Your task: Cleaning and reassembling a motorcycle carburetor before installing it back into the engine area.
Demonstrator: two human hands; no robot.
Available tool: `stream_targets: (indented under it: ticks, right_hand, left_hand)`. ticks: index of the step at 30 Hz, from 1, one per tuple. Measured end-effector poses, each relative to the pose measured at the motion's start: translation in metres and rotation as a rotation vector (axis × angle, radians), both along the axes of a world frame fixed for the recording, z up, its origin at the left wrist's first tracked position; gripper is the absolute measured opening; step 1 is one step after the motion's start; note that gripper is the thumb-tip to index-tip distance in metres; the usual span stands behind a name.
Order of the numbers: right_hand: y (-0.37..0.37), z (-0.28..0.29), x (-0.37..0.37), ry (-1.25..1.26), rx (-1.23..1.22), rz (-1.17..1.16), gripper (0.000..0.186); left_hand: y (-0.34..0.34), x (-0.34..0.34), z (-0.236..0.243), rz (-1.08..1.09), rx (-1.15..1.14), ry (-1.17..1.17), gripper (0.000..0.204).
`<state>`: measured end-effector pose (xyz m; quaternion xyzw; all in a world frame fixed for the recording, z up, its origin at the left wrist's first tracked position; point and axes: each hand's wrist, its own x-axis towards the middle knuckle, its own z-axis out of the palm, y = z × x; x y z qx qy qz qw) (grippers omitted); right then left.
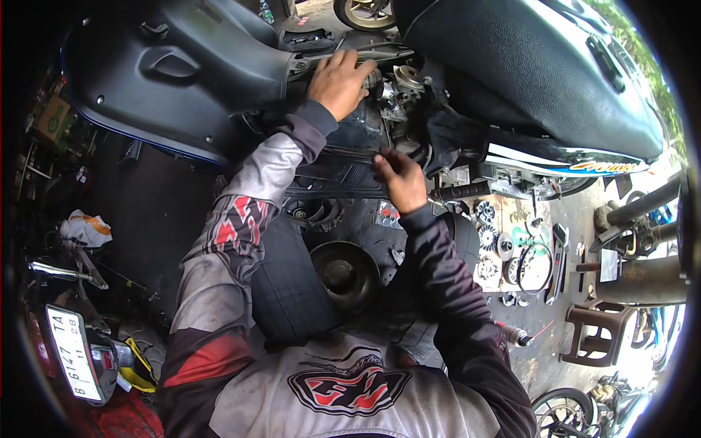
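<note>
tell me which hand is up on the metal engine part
The left hand, in the grey sleeve, rests on the metal engine part; the right hand sits lower on the black footboard.

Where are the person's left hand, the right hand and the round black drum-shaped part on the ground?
left hand [337, 82], head view, back of the hand
right hand [403, 181], head view, knuckles
round black drum-shaped part [345, 273], head view, its inner face

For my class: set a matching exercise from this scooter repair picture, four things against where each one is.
1 left hand
2 right hand
3 round metal drum
4 brown plastic stool

a on the ground between the person's arms
b at the right, on the pavement
c on the engine parts by the seat
d at the footboard edge

Pairs: 1-c, 2-d, 3-a, 4-b
</note>
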<state>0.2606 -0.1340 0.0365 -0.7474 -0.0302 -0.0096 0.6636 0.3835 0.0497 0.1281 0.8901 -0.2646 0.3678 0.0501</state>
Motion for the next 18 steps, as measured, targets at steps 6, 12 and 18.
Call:
stream_targets:
  ticks: [6, 12, 18]
  right_hand:
    - [0.019, -0.012, 0.058, 0.172, 0.452, -0.116, 0.055]
    - [0.038, -0.013, 0.088, 0.151, 0.741, -0.128, 0.060]
    - [0.038, -0.013, 0.099, 0.026, 0.860, -0.146, 0.047]
  left_hand:
    - [-0.013, 0.014, -0.031, 0.182, 0.163, -0.130, 0.049]
    - [0.004, 0.020, -0.032, 0.115, 0.205, -0.118, 0.043]
    - [-0.005, 0.034, -0.022, 0.039, 0.283, -0.006, 0.045]
